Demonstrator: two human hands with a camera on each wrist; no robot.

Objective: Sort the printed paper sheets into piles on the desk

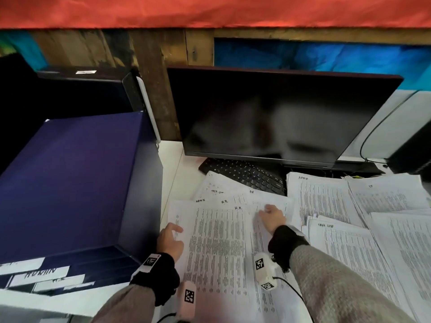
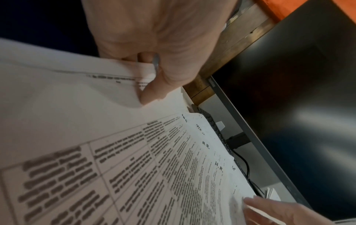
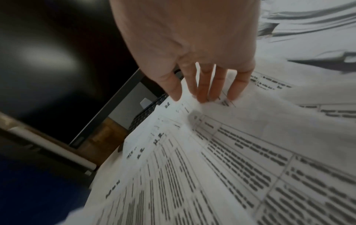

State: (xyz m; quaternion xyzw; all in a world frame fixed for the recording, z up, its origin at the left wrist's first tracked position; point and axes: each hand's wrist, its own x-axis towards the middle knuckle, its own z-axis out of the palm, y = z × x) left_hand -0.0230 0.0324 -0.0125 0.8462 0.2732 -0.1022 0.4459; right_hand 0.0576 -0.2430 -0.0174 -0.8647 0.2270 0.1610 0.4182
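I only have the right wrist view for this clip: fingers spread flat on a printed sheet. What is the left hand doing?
Observer: The left hand pinches the left edge of the top sheet, thumb on top and fingers beneath, as the left wrist view shows.
Operator: My view blurs whatever lies to the right. Are those sorted piles?
Observer: In the head view, several stacks of printed sheets lie side by side there, each with a handwritten heading at the top.
Operator: And the dark blue patch at my lower left?
Observer: It is a dark blue box standing beside the left hand, with white labels on its near face.
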